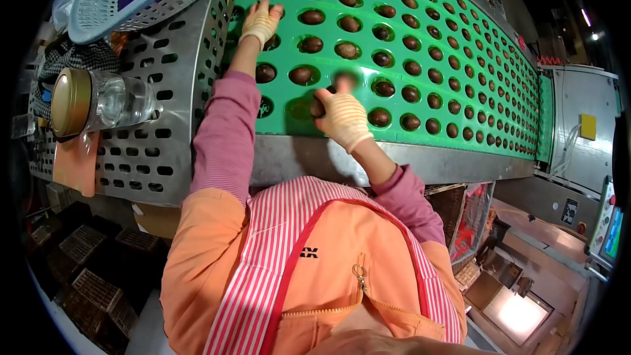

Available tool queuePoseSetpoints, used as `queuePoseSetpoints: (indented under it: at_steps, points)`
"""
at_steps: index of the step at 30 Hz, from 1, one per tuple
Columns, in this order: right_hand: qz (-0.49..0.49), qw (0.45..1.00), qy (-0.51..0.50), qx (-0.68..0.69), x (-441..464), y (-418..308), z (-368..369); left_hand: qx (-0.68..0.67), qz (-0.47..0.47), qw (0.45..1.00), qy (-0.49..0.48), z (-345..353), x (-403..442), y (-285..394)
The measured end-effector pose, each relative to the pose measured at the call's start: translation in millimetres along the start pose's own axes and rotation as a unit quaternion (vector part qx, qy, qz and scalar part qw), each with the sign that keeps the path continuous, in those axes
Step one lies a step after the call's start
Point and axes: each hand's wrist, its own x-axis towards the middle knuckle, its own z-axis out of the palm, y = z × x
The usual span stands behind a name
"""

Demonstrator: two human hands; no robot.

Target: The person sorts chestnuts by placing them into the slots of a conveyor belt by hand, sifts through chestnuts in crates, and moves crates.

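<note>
Rows of round cups in a green sheet (pixel 289 115) hold dark brown egg-shaped things, which look like brown eggs (pixel 302 75). My left hand (pixel 261 23), in a striped fingerless glove, reaches over the cups near the sheet's left edge. Its fingers are spread, and I see nothing in them. Close to the front edge, my right hand (pixel 344 117), gloved the same way, is closed around a brown egg (pixel 317 106) above a cup. A dark blurred shape (pixel 344 81) shows just beyond its fingers. Several cups at the left show black openings in their bottoms.
A slotted metal shelf (pixel 141 151) adjoins the sheet at the left. On it stand a gold-lidded jar (pixel 72 102) and a blue basket (pixel 92 6). A metal rail (pixel 420 158) runs along the front, and a machine housing (pixel 578 105) stands at the right.
</note>
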Motion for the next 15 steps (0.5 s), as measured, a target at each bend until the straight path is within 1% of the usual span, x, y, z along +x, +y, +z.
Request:
queuePoseSetpoints:
  at_steps: [1,2,3,4,5,7,8,9,11,12,13,15]
  points:
    - [-0.004,0.999,-0.033,-0.032,8.3,0.5,7.9,-0.023,0.003,0.999,0.046,-4.4,-8.4,6.0]
    - [-0.022,0.998,-0.007,-0.063,8.9,2.7,13.8,-0.089,0.010,0.991,0.095,-12.7,-18.8,9.9]
    - [-0.043,0.994,0.017,-0.095,9.4,4.9,18.8,-0.157,-0.040,0.977,0.137,-28.3,-42.1,28.6]
    - [-0.065,0.989,0.042,-0.126,10.2,5.1,21.5,-0.178,-0.013,0.970,0.165,-33.0,-64.7,34.2]
    - [-0.069,0.990,0.050,-0.112,10.4,-0.9,15.2,-0.196,0.013,0.961,0.194,-38.2,-85.8,37.4]
    - [-0.077,0.992,0.063,-0.081,9.1,-18.3,-1.5,-0.166,0.126,0.950,0.231,-47.0,-133.5,41.9]
    - [-0.133,0.981,0.122,-0.070,14.3,-21.0,5.8,-0.186,0.126,0.950,0.219,-50.0,-159.5,45.6]
    - [-0.145,0.983,0.093,-0.057,17.2,-29.9,4.9,-0.207,0.126,0.948,0.207,-54.7,-183.1,48.1]
    - [-0.170,0.984,0.038,-0.031,22.6,-55.7,1.3,-0.186,0.178,0.945,0.202,-69.9,-216.2,47.3]
    - [-0.195,0.972,0.026,-0.126,32.2,-57.1,19.0,-0.191,0.171,0.947,0.194,-72.8,-232.9,43.1]
    - [-0.223,0.950,0.019,-0.216,42.0,-58.4,36.7,-0.194,0.184,0.949,0.167,-79.8,-243.8,37.1]
    - [-0.229,0.957,-0.132,-0.115,53.5,-67.2,36.9,-0.174,0.180,0.960,0.124,-103.8,-260.5,30.6]
